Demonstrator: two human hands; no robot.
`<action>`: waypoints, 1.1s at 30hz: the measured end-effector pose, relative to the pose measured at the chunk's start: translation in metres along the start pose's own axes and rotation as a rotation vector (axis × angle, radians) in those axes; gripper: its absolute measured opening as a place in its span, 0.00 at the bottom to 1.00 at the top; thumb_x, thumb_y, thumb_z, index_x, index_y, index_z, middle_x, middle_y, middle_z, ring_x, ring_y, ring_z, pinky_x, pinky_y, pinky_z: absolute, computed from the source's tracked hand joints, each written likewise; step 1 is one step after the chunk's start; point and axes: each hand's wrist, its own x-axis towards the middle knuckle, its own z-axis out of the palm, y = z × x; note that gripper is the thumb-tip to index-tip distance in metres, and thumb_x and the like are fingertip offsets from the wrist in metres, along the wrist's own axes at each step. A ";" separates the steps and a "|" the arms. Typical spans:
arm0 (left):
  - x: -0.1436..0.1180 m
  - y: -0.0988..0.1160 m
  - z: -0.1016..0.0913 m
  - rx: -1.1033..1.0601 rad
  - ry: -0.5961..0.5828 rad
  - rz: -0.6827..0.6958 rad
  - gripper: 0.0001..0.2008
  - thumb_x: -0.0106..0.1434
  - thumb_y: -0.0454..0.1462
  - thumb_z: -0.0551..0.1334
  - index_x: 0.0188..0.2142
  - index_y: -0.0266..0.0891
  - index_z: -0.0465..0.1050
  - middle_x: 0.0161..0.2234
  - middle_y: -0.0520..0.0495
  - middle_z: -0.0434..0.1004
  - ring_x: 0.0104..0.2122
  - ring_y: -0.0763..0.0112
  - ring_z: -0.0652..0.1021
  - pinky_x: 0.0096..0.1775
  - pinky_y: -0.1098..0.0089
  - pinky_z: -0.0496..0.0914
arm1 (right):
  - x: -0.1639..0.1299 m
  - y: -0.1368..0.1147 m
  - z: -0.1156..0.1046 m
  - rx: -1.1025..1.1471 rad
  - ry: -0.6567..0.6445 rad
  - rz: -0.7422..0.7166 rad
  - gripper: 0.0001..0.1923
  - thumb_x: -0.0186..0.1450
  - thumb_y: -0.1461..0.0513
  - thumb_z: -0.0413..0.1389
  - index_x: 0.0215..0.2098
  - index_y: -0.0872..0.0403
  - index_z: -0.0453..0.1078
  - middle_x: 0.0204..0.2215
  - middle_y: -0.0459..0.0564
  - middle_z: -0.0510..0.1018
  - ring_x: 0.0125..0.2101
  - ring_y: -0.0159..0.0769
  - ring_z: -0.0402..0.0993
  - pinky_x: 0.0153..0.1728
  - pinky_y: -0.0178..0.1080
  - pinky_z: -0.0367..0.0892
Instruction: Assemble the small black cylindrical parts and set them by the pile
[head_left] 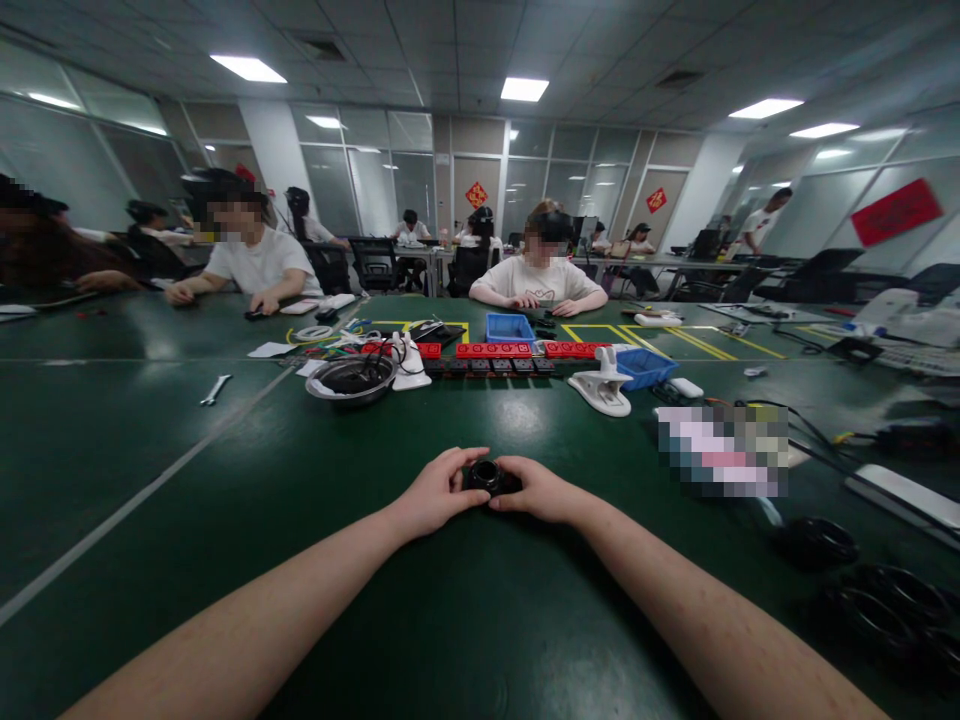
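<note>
On the dark green surface [225, 600], a small silver spanner [215, 389] is seen far to the left, and a round metal bowl [352, 380] lies farther back. Nearer, the left hand [431, 495] is closed in a grip on the left side of a small black round ring-shaped part [487, 476], resting on the surface at centre. Its right side is grasped by the right hand [541, 492]. A white clamp-shaped holder [604, 385] stands behind to the right, and black rings [892, 590] lie at the far right.

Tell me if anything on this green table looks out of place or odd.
Little stands out. A wrench lies alone at the left, apart from the other parts. Both the left hand and right hand hold a small black round part on the table.
</note>
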 end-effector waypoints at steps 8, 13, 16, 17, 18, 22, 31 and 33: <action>0.000 0.007 0.001 0.051 0.006 0.000 0.19 0.51 0.38 0.60 0.44 0.42 0.64 0.30 0.54 0.58 0.22 0.79 0.63 0.25 0.76 0.59 | 0.001 -0.005 -0.001 0.008 0.026 0.073 0.14 0.47 0.60 0.59 0.29 0.56 0.62 0.23 0.42 0.65 0.25 0.29 0.61 0.24 0.31 0.56; -0.001 0.010 0.009 0.072 0.097 -0.054 0.18 0.49 0.36 0.61 0.42 0.41 0.65 0.29 0.54 0.58 0.20 0.80 0.62 0.24 0.76 0.59 | 0.002 -0.006 0.004 -0.033 0.110 0.130 0.18 0.43 0.58 0.61 0.26 0.56 0.58 0.21 0.40 0.62 0.23 0.27 0.58 0.22 0.29 0.53; -0.001 0.010 0.014 0.125 0.178 -0.071 0.17 0.49 0.37 0.62 0.40 0.40 0.66 0.29 0.54 0.60 0.21 0.77 0.63 0.25 0.75 0.59 | 0.004 -0.005 0.009 -0.144 0.181 0.164 0.19 0.42 0.56 0.61 0.26 0.55 0.58 0.22 0.41 0.63 0.23 0.28 0.58 0.22 0.30 0.53; -0.001 0.010 0.015 0.139 0.206 -0.072 0.17 0.49 0.38 0.62 0.40 0.40 0.66 0.29 0.53 0.60 0.22 0.77 0.63 0.25 0.74 0.60 | 0.005 -0.006 0.012 -0.199 0.206 0.188 0.19 0.42 0.55 0.61 0.26 0.55 0.58 0.22 0.41 0.64 0.23 0.29 0.59 0.22 0.30 0.53; -0.001 0.009 0.017 0.150 0.233 -0.074 0.17 0.49 0.38 0.62 0.40 0.40 0.66 0.29 0.53 0.61 0.22 0.76 0.64 0.26 0.74 0.60 | 0.006 -0.009 0.015 -0.263 0.231 0.219 0.19 0.43 0.54 0.60 0.26 0.55 0.59 0.22 0.42 0.64 0.24 0.29 0.60 0.22 0.31 0.53; 0.000 0.007 0.019 0.168 0.313 -0.088 0.16 0.49 0.38 0.61 0.39 0.39 0.66 0.30 0.52 0.62 0.24 0.74 0.65 0.27 0.73 0.61 | 0.009 -0.021 0.026 -0.538 0.353 0.316 0.14 0.49 0.55 0.54 0.29 0.56 0.61 0.25 0.49 0.68 0.26 0.35 0.64 0.26 0.35 0.55; -0.003 0.006 0.003 0.065 0.025 0.007 0.18 0.51 0.38 0.61 0.43 0.41 0.65 0.29 0.54 0.59 0.21 0.79 0.63 0.24 0.76 0.60 | -0.003 -0.018 0.004 -0.047 0.041 0.006 0.22 0.48 0.60 0.58 0.41 0.55 0.64 0.34 0.47 0.71 0.34 0.35 0.66 0.35 0.36 0.60; -0.004 0.006 0.000 0.059 -0.016 0.017 0.19 0.51 0.40 0.61 0.43 0.42 0.64 0.30 0.53 0.60 0.23 0.78 0.63 0.25 0.77 0.60 | -0.005 -0.016 -0.003 0.084 -0.049 0.006 0.19 0.49 0.62 0.58 0.40 0.56 0.65 0.33 0.46 0.71 0.33 0.34 0.67 0.34 0.35 0.61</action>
